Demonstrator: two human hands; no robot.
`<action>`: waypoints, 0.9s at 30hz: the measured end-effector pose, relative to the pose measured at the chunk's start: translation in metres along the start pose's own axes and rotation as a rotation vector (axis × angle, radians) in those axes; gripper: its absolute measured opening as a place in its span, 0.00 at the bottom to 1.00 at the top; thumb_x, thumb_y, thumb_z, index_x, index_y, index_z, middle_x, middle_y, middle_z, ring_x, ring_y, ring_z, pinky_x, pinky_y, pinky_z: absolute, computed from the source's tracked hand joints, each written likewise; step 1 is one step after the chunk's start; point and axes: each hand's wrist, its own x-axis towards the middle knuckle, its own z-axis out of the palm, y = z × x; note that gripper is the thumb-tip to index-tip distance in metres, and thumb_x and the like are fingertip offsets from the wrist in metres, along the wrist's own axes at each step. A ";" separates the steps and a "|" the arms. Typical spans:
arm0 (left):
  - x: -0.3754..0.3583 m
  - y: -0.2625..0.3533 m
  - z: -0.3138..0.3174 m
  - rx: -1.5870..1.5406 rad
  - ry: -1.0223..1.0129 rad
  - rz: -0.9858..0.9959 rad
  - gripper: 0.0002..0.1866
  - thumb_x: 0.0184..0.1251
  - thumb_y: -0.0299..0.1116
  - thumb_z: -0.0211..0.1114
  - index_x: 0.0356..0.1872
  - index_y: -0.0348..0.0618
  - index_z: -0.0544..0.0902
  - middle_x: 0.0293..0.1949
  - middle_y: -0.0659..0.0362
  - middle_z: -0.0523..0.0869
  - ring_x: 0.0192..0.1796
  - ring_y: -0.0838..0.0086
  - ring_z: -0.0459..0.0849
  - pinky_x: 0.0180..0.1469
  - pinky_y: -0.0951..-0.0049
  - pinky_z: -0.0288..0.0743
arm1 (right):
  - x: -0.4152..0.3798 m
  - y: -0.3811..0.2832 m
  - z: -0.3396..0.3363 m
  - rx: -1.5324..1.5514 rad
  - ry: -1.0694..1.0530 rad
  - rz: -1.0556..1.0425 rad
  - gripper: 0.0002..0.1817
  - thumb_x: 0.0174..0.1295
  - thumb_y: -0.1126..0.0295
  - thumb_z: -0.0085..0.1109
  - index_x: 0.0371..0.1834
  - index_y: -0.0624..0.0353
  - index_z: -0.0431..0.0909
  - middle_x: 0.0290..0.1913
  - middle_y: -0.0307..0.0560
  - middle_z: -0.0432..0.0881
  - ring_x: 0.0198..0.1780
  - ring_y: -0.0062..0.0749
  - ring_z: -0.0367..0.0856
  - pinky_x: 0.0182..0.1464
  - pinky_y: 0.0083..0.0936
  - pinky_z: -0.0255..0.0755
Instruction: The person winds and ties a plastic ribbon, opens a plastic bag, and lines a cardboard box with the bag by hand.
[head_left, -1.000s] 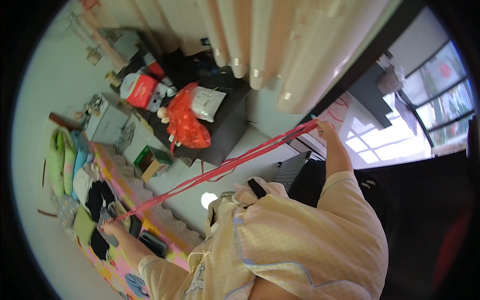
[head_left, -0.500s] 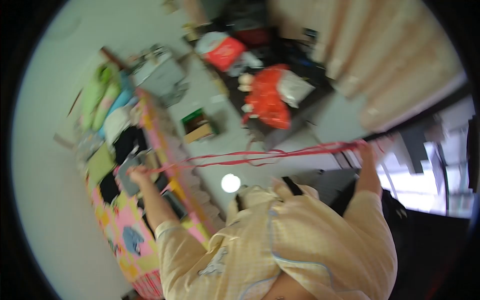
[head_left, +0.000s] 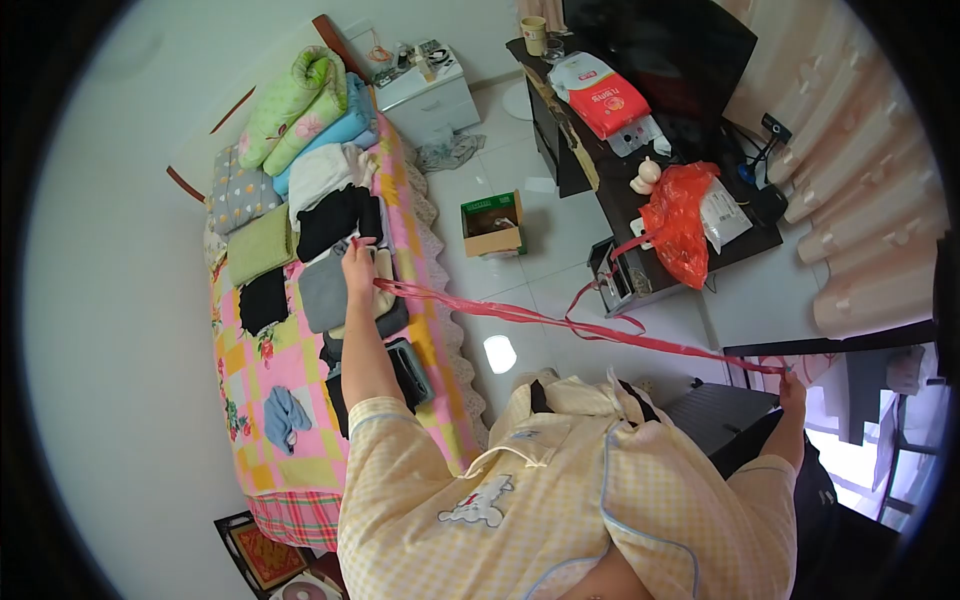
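Long pink-red ribbon-like strands [head_left: 540, 316] stretch between my two hands, with a loop hanging toward the open drawer of the dark desk. My left hand [head_left: 359, 262], over the clothes on the bed, is closed on the left end. Out to the right, beside the window, my right hand [head_left: 791, 388] is closed around the other end. One strand runs up from the drawer [head_left: 615, 277] to a red plastic bag [head_left: 680, 225] on the desk.
The bed [head_left: 290, 365] at left holds folded clothes, a grey-blue garment [head_left: 286, 418] and a green quilt [head_left: 300, 110]. An open cardboard box [head_left: 493, 225] stands on the tiled floor. A white nightstand [head_left: 430, 100], a monitor [head_left: 660, 60] and curtains [head_left: 865, 200] are farther off.
The view has turned and become sharper. Both hands still hold the strands, which now slope down to the right, and the left hand appears higher in view, the right hand lower.
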 end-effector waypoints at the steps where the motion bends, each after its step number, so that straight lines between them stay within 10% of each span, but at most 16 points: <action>1: 0.005 -0.002 -0.006 0.004 0.034 -0.016 0.11 0.60 0.37 0.47 0.27 0.45 0.77 0.10 0.72 0.59 0.11 0.88 0.57 0.10 0.84 0.48 | -0.036 -0.011 0.028 -0.140 -0.016 0.092 0.12 0.52 0.77 0.48 0.41 0.65 0.70 0.31 0.39 0.75 0.30 0.19 0.73 0.32 0.09 0.67; 7: 0.032 -0.009 -0.028 -0.376 0.131 -0.033 0.14 0.61 0.40 0.46 0.33 0.41 0.74 0.10 0.70 0.61 0.09 0.86 0.57 0.08 0.84 0.49 | -0.083 0.002 0.031 0.008 -0.202 0.172 0.08 0.47 0.73 0.54 0.32 0.55 0.71 0.27 0.35 0.75 0.25 0.21 0.71 0.27 0.19 0.68; 16: 0.049 -0.005 -0.034 -0.823 0.323 -0.167 0.21 0.64 0.46 0.37 0.42 0.37 0.68 0.12 0.67 0.53 0.12 0.83 0.50 0.11 0.84 0.47 | -0.108 0.010 0.096 0.026 0.501 0.154 0.09 0.51 0.65 0.54 0.18 0.48 0.65 0.13 0.29 0.56 0.15 0.19 0.56 0.23 0.19 0.58; 21: 0.083 -0.058 -0.043 -1.040 0.429 -0.420 0.13 0.63 0.36 0.35 0.38 0.42 0.67 0.12 0.66 0.54 0.10 0.82 0.50 0.10 0.84 0.48 | -0.103 0.015 0.135 0.761 0.624 -0.297 0.09 0.59 0.67 0.42 0.37 0.60 0.65 0.31 0.45 0.69 0.30 0.35 0.71 0.39 0.45 0.69; 27: 0.131 -0.127 -0.087 -1.132 0.309 -0.766 0.10 0.60 0.31 0.35 0.27 0.44 0.67 0.10 0.67 0.54 0.09 0.82 0.51 0.09 0.83 0.47 | -0.104 0.016 0.107 0.653 0.678 -0.337 0.10 0.60 0.67 0.36 0.21 0.52 0.59 0.15 0.34 0.63 0.11 0.20 0.56 0.12 0.17 0.48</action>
